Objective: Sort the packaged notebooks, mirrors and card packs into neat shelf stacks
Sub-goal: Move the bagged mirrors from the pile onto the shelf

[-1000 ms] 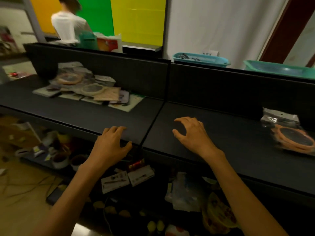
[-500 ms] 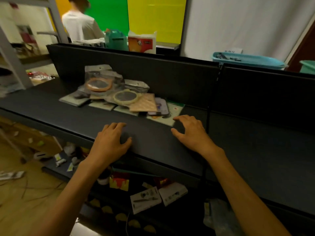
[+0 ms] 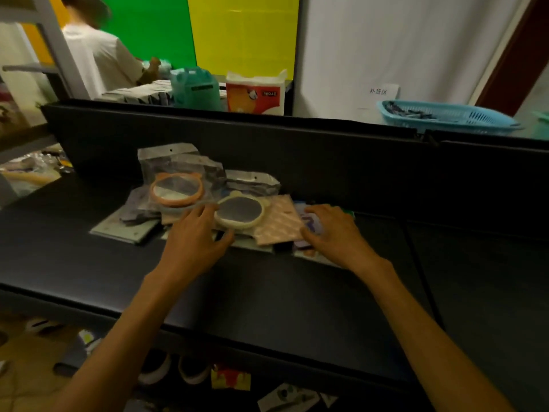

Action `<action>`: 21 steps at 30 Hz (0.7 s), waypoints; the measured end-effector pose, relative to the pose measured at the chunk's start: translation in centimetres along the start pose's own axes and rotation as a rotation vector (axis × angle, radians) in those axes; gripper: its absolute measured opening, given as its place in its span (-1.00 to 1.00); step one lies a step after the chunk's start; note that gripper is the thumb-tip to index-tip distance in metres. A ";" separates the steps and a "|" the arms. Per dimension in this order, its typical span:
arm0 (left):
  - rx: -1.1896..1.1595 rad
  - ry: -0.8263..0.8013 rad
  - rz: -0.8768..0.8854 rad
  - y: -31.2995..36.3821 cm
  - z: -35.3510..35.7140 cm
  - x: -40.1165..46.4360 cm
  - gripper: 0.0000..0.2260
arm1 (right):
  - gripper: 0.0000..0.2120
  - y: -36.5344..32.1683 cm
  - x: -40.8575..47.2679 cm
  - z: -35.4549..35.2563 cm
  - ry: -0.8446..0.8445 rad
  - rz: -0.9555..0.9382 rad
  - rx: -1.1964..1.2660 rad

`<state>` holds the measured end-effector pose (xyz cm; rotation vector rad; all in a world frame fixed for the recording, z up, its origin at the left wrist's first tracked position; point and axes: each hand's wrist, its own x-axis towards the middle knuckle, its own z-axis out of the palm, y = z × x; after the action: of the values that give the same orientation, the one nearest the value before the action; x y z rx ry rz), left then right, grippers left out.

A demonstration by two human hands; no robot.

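Packaged mirrors [image 3: 208, 200] against shelf backboard [image 3: 326, 156]

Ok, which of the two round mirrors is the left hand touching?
The cream-rimmed mirror, on the right: the left hand has fingertips at its edge. The orange-rimmed mirror lies farther back-left, untouched.

One head-worn wide-angle camera looks forward and down, close over the dark shelf [image 3: 267, 298], both forearms entering from near.
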<state>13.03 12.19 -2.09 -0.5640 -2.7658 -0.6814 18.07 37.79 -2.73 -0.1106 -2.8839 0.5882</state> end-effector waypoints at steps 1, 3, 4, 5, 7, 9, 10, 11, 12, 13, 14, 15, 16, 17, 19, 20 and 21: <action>-0.009 0.011 0.024 -0.5 0.1 0.8 -0.53 | -0.48 -0.3 0.4 0.3 -0.013 0.022 0.001; -0.011 0.001 0.043 -1.6 0.5 2.3 -0.53 | -0.49 -0.8 1.1 0.9 -0.035 0.062 0.016; -0.009 -0.016 0.039 -2.1 0.7 3.0 -0.52 | -0.49 -1.2 1.3 1.2 -0.041 0.083 0.026; 0.002 -0.036 0.037 -2.6 1.0 3.7 -0.51 | -0.48 -1.6 1.6 1.5 -0.043 0.103 0.037; 0.050 -0.076 0.063 -3.6 1.6 5.0 -0.44 | -0.46 -2.4 2.0 2.1 -0.041 0.150 0.076; 0.071 -0.120 0.087 -4.4 2.0 6.1 -0.36 | -0.42 -3.3 2.3 2.6 -0.039 0.200 0.104; 0.069 -0.136 0.095 -4.8 2.2 6.5 -0.32 | -0.40 -3.7 2.3 2.8 -0.033 0.219 0.117; 0.077 -0.143 0.109 -5.2 2.5 6.8 -0.28 | -0.38 -4.1 2.3 3.0 -0.022 0.233 0.124; 0.099 -0.142 0.132 -5.4 2.6 6.9 -0.24 | -0.38 -4.4 2.2 3.2 -0.005 0.243 0.129; 0.122 -0.140 0.157 -5.6 2.7 7.0 -0.22 | -0.39 -4.9 2.0 3.3 0.008 0.253 0.131; 0.136 -0.144 0.178 -5.8 2.8 7.0 -0.19 | -0.39 -5.4 1.9 3.4 0.025 0.263 0.131; 0.129 -0.161 0.188 -5.9 2.8 6.9 -0.17 | -0.39 -5.8 1.7 3.4 0.042 0.268 0.129; 0.109 -0.182 0.192 -6.0 2.8 6.9 -0.16 | -0.40 -6.0 1.7 3.5 0.064 0.270 0.123; 0.081 -0.202 0.195 -6.2 3.0 6.9 -0.15 | -0.40 -6.3 1.6 3.5 0.082 0.271 0.114; 0.022 -0.211 0.212 -6.4 3.2 6.8 -0.15 | -0.40 -6.7 1.4 3.6 0.098 0.278 0.112; -0.010 -0.205 0.221 -6.5 3.2 6.8 -0.16 | -0.38 -6.8 1.4 3.8 0.101 0.299 0.123; -0.048 -0.198 0.222 -6.5 3.3 6.8 -0.18 | -0.35 -6.8 1.3 3.9 0.104 0.320 0.136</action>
<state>3.75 10.58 -5.33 -0.9811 -2.8093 -0.6744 15.75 30.24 -3.38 -0.5724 -2.7325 0.8041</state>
